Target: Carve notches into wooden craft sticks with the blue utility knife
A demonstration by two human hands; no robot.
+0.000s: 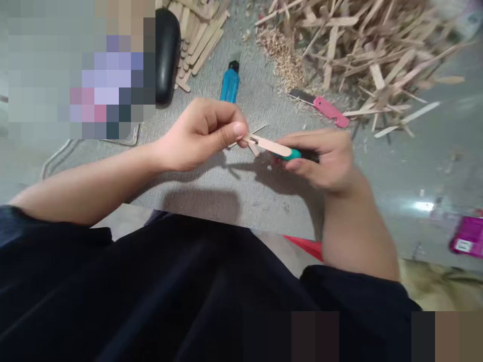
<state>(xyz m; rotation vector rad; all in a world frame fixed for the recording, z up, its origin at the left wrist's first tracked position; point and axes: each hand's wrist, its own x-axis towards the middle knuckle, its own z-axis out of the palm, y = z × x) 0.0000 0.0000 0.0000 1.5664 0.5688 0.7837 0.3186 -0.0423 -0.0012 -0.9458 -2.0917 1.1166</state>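
Pinching wooden stick by one end, left hand; right hand grasping green tool at stick's other end, above grey table; blue cutter, pink knife, wood scraps beyond.

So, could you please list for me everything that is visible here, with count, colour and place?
flat wooden stick: 1, pale tan, between the hands
teal-handled tool: 1, teal, in the right hand, mostly hidden
blue plastic cutter: 1, blue, beyond the left hand
pink-handled knife: 1, pink with dark blade, beyond the right hand
rounded black case: 1, black, upper left
flat rounded sticks: many, tan, beside the case
heaped wooden strips: many, tan, upper right
crumbly wood shavings: uncountable, tan, beside the heap
magenta object: 1, magenta, right edge, unclear
tabletop: 1, grey, underneath
left hand: 1, bare, pinching the stick
right hand: 1, bare, gripping the tool
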